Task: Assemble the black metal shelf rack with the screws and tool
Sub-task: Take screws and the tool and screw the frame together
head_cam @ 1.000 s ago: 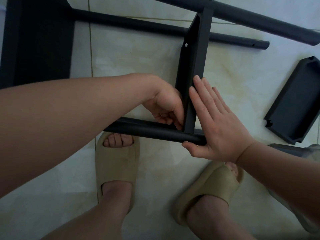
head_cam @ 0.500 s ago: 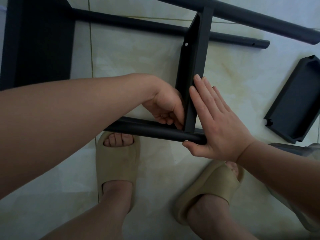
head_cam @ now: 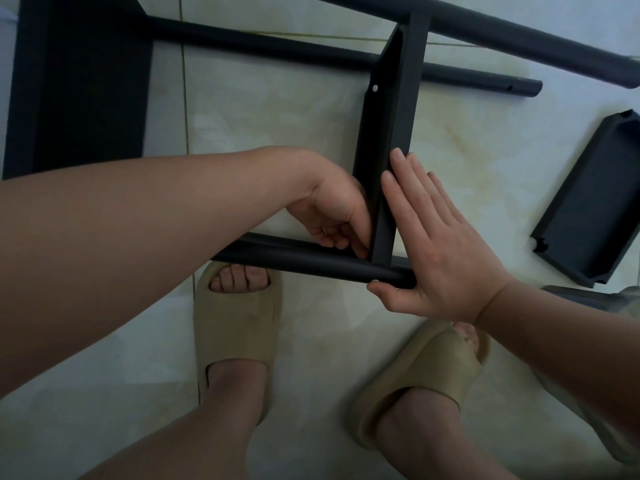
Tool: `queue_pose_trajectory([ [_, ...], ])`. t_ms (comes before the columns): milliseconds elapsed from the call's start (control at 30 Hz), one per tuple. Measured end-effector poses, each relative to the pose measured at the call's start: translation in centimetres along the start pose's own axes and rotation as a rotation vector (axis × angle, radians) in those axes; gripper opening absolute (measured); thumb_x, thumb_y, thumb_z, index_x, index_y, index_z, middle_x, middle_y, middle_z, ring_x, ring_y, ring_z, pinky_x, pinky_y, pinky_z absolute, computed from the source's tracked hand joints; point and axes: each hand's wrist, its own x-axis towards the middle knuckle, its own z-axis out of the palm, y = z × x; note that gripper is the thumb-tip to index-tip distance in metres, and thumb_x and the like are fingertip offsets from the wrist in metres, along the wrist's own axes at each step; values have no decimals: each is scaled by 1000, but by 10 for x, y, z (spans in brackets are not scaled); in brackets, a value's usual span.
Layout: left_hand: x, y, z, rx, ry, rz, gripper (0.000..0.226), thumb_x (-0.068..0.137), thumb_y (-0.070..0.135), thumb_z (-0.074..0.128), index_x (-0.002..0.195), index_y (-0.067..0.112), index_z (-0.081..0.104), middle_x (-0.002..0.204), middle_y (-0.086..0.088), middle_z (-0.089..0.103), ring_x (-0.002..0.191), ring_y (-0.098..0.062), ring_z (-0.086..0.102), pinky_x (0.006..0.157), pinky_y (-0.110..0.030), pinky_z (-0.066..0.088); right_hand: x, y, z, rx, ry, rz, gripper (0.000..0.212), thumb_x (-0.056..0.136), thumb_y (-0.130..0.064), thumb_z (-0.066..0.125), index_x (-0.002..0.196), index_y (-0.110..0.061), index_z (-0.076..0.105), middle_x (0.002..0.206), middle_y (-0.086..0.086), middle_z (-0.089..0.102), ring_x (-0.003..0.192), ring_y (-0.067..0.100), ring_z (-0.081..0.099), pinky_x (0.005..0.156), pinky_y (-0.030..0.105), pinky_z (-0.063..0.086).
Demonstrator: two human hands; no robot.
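Left hand (head_cam: 339, 216): fingers curled in the corner where upright black metal shelf panel (head_cam: 398, 116) meets round black metal tube (head_cam: 294, 258); contents indiscernible. Right hand (head_cam: 446, 251): flat, bracing the panel. Nothing has shifted in the last second; fastening judged under way.

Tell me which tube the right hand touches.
The nearest tube: the right hand touches its end. The other two lie farther off, untouched.

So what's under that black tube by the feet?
Pale floor tile and the toe of one tan sandal show below the black tube. The right hand covers its end; the left hand hides the joint.
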Motion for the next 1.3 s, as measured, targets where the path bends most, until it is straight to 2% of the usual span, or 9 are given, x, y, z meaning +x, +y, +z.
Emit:
queue_pose_trajectory([
  [200, -1, 0, -2, -1, 1, -3, 10, 90, 6, 65, 90, 14, 69, 75, 5, 68, 69, -9, 53, 69, -21, 45, 0, 0, 0, 1, 3, -1, 106, 86, -62, 56, 156, 9, 19, 166, 27, 10, 156, 41, 8, 123, 59, 21],
  [300, -2, -1, -3, 18, -9, -31, 12, 90, 13, 65, 100, 17, 70, 88, 5, 70, 80, -12, 57, 82, -27, 47, 0, 0, 0, 3, 3, 1, 106, 86, -62, 56, 156, 9, 20, 166, 27, 10, 156, 41, 8, 123, 59, 21],
  [400, -3, 0, -3, 22, -23, -46, 10, 90, 21, 66, 98, 21, 72, 94, 5, 72, 85, -14, 58, 89, -32, 46, 0, 1, 1, 4, -1, -1, 106, 87, -63, 55, 156, 9, 20, 166, 27, 10, 156, 41, 8, 123, 59, 21],
  [633, 0, 0, -1, 0, -6, -15, 11, 90, 9, 65, 84, 17, 70, 75, 5, 70, 68, -9, 52, 68, -20, 44, 0, 1, 1, 3, 6, -5, 106, 86, -62, 56, 156, 9, 19, 166, 27, 9, 156, 41, 8, 123, 59, 22],
  [800, -3, 1, -4, -3, 10, 1, 10, 89, 5, 66, 92, 14, 69, 77, 3, 67, 67, -9, 53, 68, -21, 45, -1, 1, 2, 2, 5, -2, 106, 86, -62, 56, 157, 8, 18, 166, 26, 9, 156, 40, 7, 123, 59, 22],
  [900, -3, 1, -4, -18, 33, -19, 8, 90, 13, 65, 95, 15, 70, 85, 2, 69, 69, -11, 54, 71, -23, 46, -1, 1, 1, 5, 1, -2, 107, 86, -61, 57, 157, 8, 18, 166, 26, 9, 156, 40, 7, 122, 59, 22],
  [1000, -2, 0, -1, 9, 18, -42, 6, 91, 18, 65, 94, 18, 70, 81, 5, 70, 70, -11, 54, 73, -25, 45, -1, 1, 1, 9, 0, -1, 106, 86, -61, 57, 157, 8, 19, 166, 27, 9, 156, 41, 7, 122, 60, 22],
  [1300, -2, 1, -3, -22, 0, 5, 10, 89, 5, 66, 89, 14, 69, 73, 5, 67, 66, -8, 53, 65, -19, 45, 0, 0, 0, 5, -1, 2, 107, 85, -60, 58, 156, 9, 20, 166, 27, 10, 156, 41, 8, 122, 59, 23],
])
